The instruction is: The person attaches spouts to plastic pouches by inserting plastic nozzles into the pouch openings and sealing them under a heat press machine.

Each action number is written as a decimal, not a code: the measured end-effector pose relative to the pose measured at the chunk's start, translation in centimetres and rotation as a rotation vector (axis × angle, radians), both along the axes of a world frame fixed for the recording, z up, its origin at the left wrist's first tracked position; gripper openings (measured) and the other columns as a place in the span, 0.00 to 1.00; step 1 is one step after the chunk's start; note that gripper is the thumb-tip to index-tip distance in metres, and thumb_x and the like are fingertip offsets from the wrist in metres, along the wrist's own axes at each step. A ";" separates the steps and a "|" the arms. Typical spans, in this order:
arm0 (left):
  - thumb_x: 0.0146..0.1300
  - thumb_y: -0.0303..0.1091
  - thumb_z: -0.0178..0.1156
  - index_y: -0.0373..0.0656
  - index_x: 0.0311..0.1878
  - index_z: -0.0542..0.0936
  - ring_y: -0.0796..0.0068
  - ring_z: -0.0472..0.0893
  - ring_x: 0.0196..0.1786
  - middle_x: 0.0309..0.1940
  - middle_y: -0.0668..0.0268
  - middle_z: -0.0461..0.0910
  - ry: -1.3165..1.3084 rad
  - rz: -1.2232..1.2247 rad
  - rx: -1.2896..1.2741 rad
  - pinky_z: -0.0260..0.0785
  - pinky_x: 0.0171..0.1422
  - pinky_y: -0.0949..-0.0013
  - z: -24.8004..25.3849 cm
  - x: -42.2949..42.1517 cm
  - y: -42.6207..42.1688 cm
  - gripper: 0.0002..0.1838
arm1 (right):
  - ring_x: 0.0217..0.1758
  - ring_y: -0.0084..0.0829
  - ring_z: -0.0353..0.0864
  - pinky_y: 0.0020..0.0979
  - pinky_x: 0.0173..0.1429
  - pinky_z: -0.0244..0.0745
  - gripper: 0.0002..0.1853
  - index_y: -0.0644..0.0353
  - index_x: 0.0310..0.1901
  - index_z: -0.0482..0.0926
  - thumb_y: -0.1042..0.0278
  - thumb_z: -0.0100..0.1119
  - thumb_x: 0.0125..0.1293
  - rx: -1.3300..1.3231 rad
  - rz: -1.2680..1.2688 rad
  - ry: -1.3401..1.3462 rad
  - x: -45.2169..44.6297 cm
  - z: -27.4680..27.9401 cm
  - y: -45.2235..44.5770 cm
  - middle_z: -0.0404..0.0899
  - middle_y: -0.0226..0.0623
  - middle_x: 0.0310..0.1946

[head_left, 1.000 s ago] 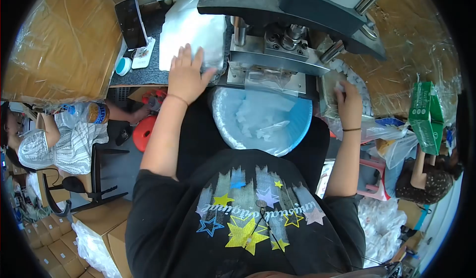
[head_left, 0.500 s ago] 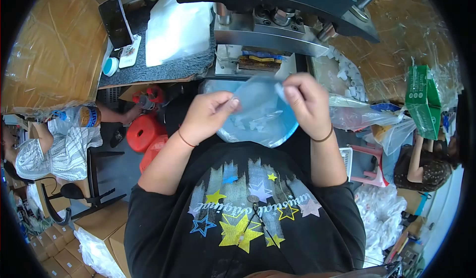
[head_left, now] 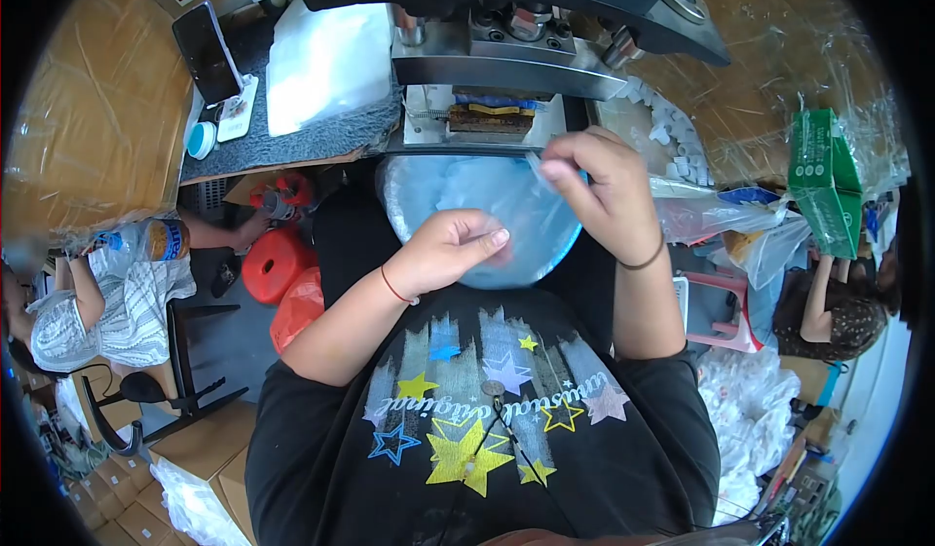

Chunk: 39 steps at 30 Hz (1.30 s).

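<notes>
A clear plastic sheet, faint and blurred, hangs over the blue basin. My left hand pinches its lower left part above the basin's near side. Higher up and to the right, my right hand is closed, with a small whitish translucent piece at its fingertips. Behind the basin stands a metal press, its lower plate uncovered with a blue, yellow and brown block on it. A stack of clear sheets lies on the grey mat to the left.
Small white pieces lie on a ledge right of the press. A phone leans at the left beside a teal-lidded jar. Large wrapped cartons flank both sides. A person is at far left, another at far right.
Both hands have come off the sheet stack and right ledge to above the basin. The sheet has left the press plate. Since the middle frame, my left hand has moved lower and the hands are farther apart.
</notes>
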<state>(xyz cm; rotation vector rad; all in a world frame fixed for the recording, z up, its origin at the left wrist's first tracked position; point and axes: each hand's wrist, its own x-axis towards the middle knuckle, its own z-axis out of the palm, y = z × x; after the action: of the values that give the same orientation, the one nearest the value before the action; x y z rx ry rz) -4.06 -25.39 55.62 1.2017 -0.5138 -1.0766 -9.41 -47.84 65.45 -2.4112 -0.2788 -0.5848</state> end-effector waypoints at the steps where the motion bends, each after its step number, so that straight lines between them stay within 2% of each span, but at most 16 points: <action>1: 0.79 0.41 0.57 0.33 0.48 0.82 0.72 0.87 0.45 0.43 0.60 0.87 0.020 -0.101 -0.004 0.80 0.56 0.67 0.2 0.4 0.0 0.17 | 0.35 0.43 0.81 0.40 0.42 0.76 0.08 0.59 0.39 0.83 0.64 0.65 0.70 -0.040 0.009 0.081 -0.5 0.4 -0.7 0.84 0.38 0.32; 5: 0.79 0.41 0.57 0.36 0.49 0.84 0.69 0.87 0.46 0.44 0.60 0.87 0.245 -0.226 -0.005 0.81 0.56 0.66 0.0 -0.4 -0.6 0.16 | 0.43 0.47 0.82 0.42 0.48 0.77 0.10 0.60 0.45 0.82 0.63 0.59 0.73 0.023 0.126 0.289 -1.2 0.1 -2.1 0.85 0.42 0.39; 10: 0.76 0.33 0.60 0.35 0.51 0.83 0.70 0.88 0.43 0.43 0.60 0.87 0.320 -0.131 0.055 0.82 0.51 0.68 -0.3 0.7 -0.7 0.11 | 0.51 0.56 0.82 0.48 0.54 0.78 0.14 0.60 0.53 0.80 0.61 0.56 0.75 -0.546 -0.634 0.185 -1.3 -3.9 -10.5 0.83 0.51 0.49; 13: 0.74 0.31 0.60 0.35 0.52 0.83 0.70 0.87 0.42 0.42 0.61 0.86 0.291 -0.055 -0.057 0.81 0.48 0.68 -1.4 3.8 -0.9 0.11 | 0.52 0.58 0.82 0.51 0.53 0.78 0.15 0.58 0.55 0.78 0.60 0.60 0.72 -0.633 -0.691 0.490 -1.4 -5.9 -14.2 0.82 0.51 0.50; 16: 0.72 0.28 0.62 0.34 0.52 0.82 0.71 0.87 0.43 0.42 0.60 0.86 0.334 0.057 -0.054 0.81 0.48 0.67 -0.5 5.7 -1.0 0.11 | 0.51 0.59 0.81 0.52 0.53 0.78 0.16 0.55 0.55 0.76 0.62 0.63 0.69 -0.569 -0.705 0.588 -0.2 -6.8 -14.3 0.81 0.51 0.51; 19: 0.70 0.30 0.65 0.35 0.52 0.79 0.70 0.86 0.45 0.46 0.58 0.84 0.381 0.118 -0.049 0.81 0.47 0.66 -0.8 6.0 -1.4 0.12 | 0.49 0.59 0.81 0.52 0.51 0.77 0.15 0.57 0.52 0.77 0.64 0.65 0.67 -0.391 -0.767 0.255 -0.7 -8.4 -14.0 0.81 0.51 0.49; 22: 0.70 0.35 0.67 0.36 0.51 0.74 0.71 0.85 0.44 0.47 0.59 0.81 0.031 0.401 -0.048 0.81 0.47 0.65 -1.2 5.9 -1.0 0.15 | 0.49 0.59 0.81 0.51 0.51 0.77 0.15 0.58 0.51 0.76 0.66 0.65 0.66 -0.360 -0.717 0.188 -1.3 -9.1 -14.6 0.82 0.51 0.49; 23: 0.72 0.39 0.66 0.37 0.50 0.70 0.72 0.83 0.44 0.42 0.62 0.79 -0.408 0.606 0.138 0.79 0.45 0.66 -2.1 7.8 -0.4 0.18 | 0.50 0.59 0.81 0.51 0.51 0.77 0.14 0.58 0.51 0.76 0.66 0.65 0.67 -0.359 -0.710 0.181 -1.3 -9.2 -14.6 0.82 0.51 0.48; 24: 0.73 0.40 0.63 0.36 0.52 0.70 0.66 0.82 0.51 0.42 0.59 0.78 -0.282 0.755 0.066 0.77 0.53 0.61 -0.3 9.5 0.4 0.18 | 0.50 0.59 0.81 0.50 0.51 0.77 0.14 0.59 0.52 0.77 0.66 0.65 0.67 -0.357 -0.704 0.176 -1.3 -8.8 -14.3 0.82 0.52 0.48; 26: 0.72 0.43 0.61 0.35 0.67 0.68 0.45 0.72 0.68 0.59 0.43 0.74 -1.353 1.061 0.322 0.63 0.72 0.44 0.3 14.2 2.9 0.29 | 0.50 0.58 0.81 0.49 0.51 0.77 0.14 0.60 0.52 0.77 0.66 0.64 0.68 -0.394 -0.685 0.129 -1.5 -8.8 -13.9 0.83 0.52 0.48; 28: 0.72 0.47 0.60 0.38 0.73 0.67 0.42 0.70 0.71 0.67 0.42 0.71 -1.713 0.581 0.815 0.60 0.74 0.39 -1.0 16.1 5.2 0.33 | 0.49 0.56 0.83 0.48 0.51 0.77 0.13 0.61 0.52 0.77 0.65 0.63 0.70 -0.474 -0.655 0.031 -1.5 -8.5 -13.9 0.83 0.51 0.47; 30: 0.73 0.50 0.57 0.41 0.73 0.69 0.42 0.66 0.75 0.72 0.44 0.67 -1.782 0.407 0.787 0.57 0.75 0.37 -0.9 13.1 6.2 0.32 | 0.48 0.53 0.84 0.46 0.50 0.77 0.11 0.62 0.51 0.78 0.65 0.60 0.73 -0.279 -0.698 -0.011 -2.2 -6.9 -11.8 0.83 0.51 0.47; 31: 0.75 0.45 0.56 0.40 0.68 0.74 0.46 0.74 0.69 0.64 0.46 0.76 -1.885 0.442 0.680 0.65 0.71 0.43 0.0 11.4 6.5 0.25 | 0.47 0.52 0.84 0.45 0.50 0.77 0.11 0.62 0.50 0.79 0.65 0.59 0.74 -0.178 -0.721 -0.025 -2.6 -5.8 -10.3 0.83 0.51 0.47; 34: 0.75 0.42 0.57 0.40 0.60 0.80 0.48 0.83 0.56 0.50 0.49 0.84 -1.440 0.561 0.627 0.73 0.62 0.53 -0.8 9.5 8.1 0.19 | 0.39 0.51 0.84 0.43 0.44 0.78 0.11 0.63 0.47 0.80 0.64 0.62 0.72 -0.052 -0.542 0.045 -3.3 -3.5 -6.7 0.83 0.49 0.39; 35: 0.72 0.34 0.61 0.38 0.49 0.83 0.62 0.86 0.39 0.36 0.58 0.87 -1.117 0.690 0.423 0.76 0.48 0.65 0.0 8.9 7.9 0.11 | 0.39 0.49 0.84 0.43 0.45 0.78 0.10 0.63 0.47 0.80 0.66 0.61 0.72 -0.066 -0.490 0.121 -3.1 -2.8 -5.0 0.83 0.49 0.38; 39: 0.69 0.27 0.64 0.34 0.43 0.84 0.88 0.79 0.37 0.32 0.69 0.85 -0.621 0.527 0.208 0.73 0.43 0.76 -0.1 6.4 6.0 0.06 | 0.43 0.48 0.81 0.41 0.49 0.76 0.05 0.64 0.41 0.81 0.72 0.60 0.70 0.017 0.032 0.143 -1.3 -4.0 -0.5 0.81 0.46 0.36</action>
<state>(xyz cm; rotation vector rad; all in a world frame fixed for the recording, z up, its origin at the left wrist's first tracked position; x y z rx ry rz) 2.37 -19.37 55.57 1.7451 -0.5163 -0.2961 -10.76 -48.38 61.44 -2.4137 -0.2496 -0.3969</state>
